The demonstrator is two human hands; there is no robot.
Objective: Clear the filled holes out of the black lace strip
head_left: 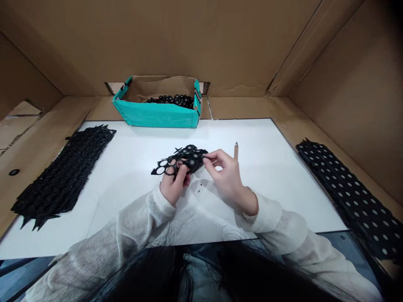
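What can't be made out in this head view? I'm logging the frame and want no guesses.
- Left hand: palm side hidden; the fingers curl under the black punched sheet.
- Right hand: fingertips pinch the sheet's edge; any piece between them is too small to tell.
- Teal box: its front wall hides most of the black rings.
- Right stack of sheets: cut off by the frame edge.
- Small upright item: too small to identify.

Sheet (184,161) at centre looks black, matt, thin plastic or rubber, punched with round holes; table (267,184) smooth matt white; walls (220,42) at top rough brown cardboard; box (157,114) glossy teal outside; sleeves (126,235) fuzzy pale knit cloth.
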